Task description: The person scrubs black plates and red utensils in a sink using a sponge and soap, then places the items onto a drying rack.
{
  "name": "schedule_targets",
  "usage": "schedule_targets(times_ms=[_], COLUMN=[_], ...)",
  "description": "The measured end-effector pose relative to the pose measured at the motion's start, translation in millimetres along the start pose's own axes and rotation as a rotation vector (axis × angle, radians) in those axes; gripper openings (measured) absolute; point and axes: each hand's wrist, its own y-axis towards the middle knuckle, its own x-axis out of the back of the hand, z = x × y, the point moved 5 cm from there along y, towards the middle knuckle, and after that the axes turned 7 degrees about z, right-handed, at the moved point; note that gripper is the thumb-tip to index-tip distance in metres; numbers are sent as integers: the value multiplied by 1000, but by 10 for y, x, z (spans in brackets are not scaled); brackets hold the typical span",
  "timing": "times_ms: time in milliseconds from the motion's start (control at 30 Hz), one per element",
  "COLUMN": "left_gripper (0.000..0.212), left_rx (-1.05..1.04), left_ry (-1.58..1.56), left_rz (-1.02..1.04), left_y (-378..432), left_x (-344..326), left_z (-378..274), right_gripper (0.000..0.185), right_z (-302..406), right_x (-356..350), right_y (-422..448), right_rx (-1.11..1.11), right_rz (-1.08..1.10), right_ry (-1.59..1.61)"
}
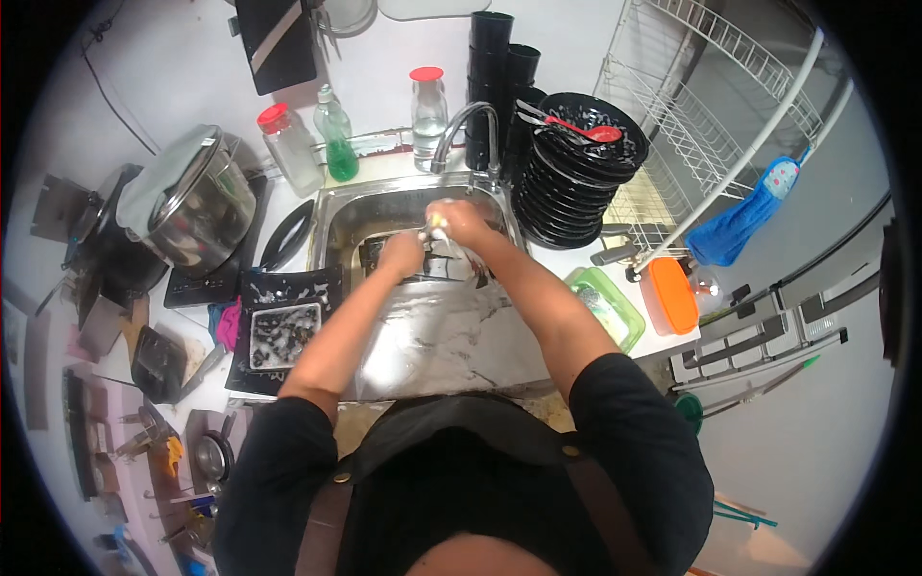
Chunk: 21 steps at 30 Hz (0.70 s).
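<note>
Both of my hands are over the steel sink (338,198), close together. My left hand (403,253) is closed around a thin metal utensil (423,235); its exact kind is hidden. Foam covers the fingers of my right hand (457,219), which presses a small yellow sponge (436,219) against the utensil. Below my hands, dark dishes and some metal pieces lie in the basin, partly hidden by my hands. The curved faucet (468,108) rises behind them. No running water can be made out.
Right of the sink stands a tall stack of soapy black bowls (569,194) with a red spoon (601,134) on top. Black cups (490,65) are stacked behind. Foamy black trays (284,335) lie left, near a large steel pot (202,209). A green container (612,306) sits at right.
</note>
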Motion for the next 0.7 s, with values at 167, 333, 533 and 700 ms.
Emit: schedule_targets(times_ms=[167,333,533,700], left_gripper=[65,70,46,12], left_rx=[165,217,-19,-955], left_ry=[-584,-1015,-1369,-439], left_rz=[-193,-308,-369,-659], left_y=[218,258,232,-330], left_x=[-599,-591,-125,645], left_z=[362,215,-171,-888], right_gripper=[25,33,48,38], right_z=[29,163,276,664], right_x=[-525,-581,-354,-53], right_y=[-110,-251,-444,-872], right_rx=[-688,-833,-477,-406], right_rz=[-645,-471,-506,-268], right_ry=[754,638,424,379])
